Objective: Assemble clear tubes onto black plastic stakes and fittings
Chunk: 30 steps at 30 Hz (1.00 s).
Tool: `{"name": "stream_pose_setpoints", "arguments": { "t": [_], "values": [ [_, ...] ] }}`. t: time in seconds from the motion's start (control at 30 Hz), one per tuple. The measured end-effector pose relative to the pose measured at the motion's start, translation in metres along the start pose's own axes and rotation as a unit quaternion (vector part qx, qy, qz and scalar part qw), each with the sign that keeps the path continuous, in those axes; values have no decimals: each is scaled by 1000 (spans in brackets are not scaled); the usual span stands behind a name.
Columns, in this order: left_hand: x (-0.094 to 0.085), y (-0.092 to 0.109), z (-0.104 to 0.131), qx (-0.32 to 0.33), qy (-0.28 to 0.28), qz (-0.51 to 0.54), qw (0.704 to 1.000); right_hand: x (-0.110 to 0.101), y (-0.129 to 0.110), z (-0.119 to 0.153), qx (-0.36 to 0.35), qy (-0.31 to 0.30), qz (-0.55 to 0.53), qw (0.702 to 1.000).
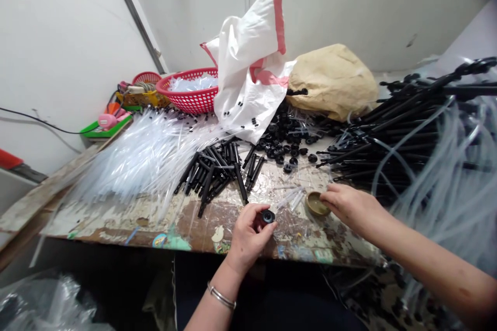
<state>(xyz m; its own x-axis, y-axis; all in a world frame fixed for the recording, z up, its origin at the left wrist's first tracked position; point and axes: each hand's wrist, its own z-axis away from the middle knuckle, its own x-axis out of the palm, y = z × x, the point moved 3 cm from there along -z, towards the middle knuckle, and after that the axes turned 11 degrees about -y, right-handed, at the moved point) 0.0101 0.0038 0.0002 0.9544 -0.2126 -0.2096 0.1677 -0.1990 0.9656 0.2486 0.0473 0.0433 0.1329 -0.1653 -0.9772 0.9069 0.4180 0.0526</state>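
Observation:
My left hand (250, 235) is closed around a small black round cap (267, 216) with a hole in its middle, its open end facing up. To the right, my right hand (347, 204) has its fingertips pinched together at the rim of a small brownish bowl (313, 207). What those fingertips hold, if anything, is hidden. Short clear tubes (291, 197) lie between the bowl and my left hand. Just beyond my left hand is a heap of black plastic tubes (213, 170). More black caps (287, 152) are scattered behind the bowl.
Long clear tubes (128, 160) cover the left of the worn table (182, 222). A red basket (190, 98), a white sack (248, 72) and a tan bag (334, 80) stand at the back. Long black rods (411, 114) with clear hoses (446, 181) crowd the right side.

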Motion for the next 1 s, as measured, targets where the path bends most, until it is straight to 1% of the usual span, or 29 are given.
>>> {"name": "stream_pose_setpoints", "arguments": {
  "t": [0.1, 0.2, 0.3, 0.4, 0.47, 0.53, 0.67, 0.77, 0.9, 1.0],
  "values": [
    [0, -2, 0, -4, -7, 17, 1000, 0, 1, 2, 8, 2, -17, 1000],
    [-2, -3, 0, -9, -12, 40, 999, -1, 7, 7, 28, 38, -85, 995],
    [-4, -2, 1, -20, -13, 66, 998, 0, 11, 13, 48, 75, -189, 978],
    [-6, -3, 2, -56, -18, 133, 989, -1, 7, 18, 55, 87, -295, 950],
    [-7, -4, 3, -77, -15, 200, 977, -5, -2, 22, 65, 82, -357, 928],
    [-8, -5, 3, -89, -3, 263, 961, -11, -16, 24, 55, 74, -408, 908],
    [-11, -7, 3, -106, 34, 359, 927, -24, -51, 20, 0, 50, -471, 881],
    [-14, -7, 2, -104, 48, 420, 900, -27, -74, 12, -43, 40, -497, 866],
    [-15, -7, 1, -92, 29, 459, 883, -24, -88, 4, -71, 28, -518, 852],
    [-13, -9, 2, -87, 14, 462, 883, -22, -91, 1, -71, 24, -522, 849]
  ]
}}
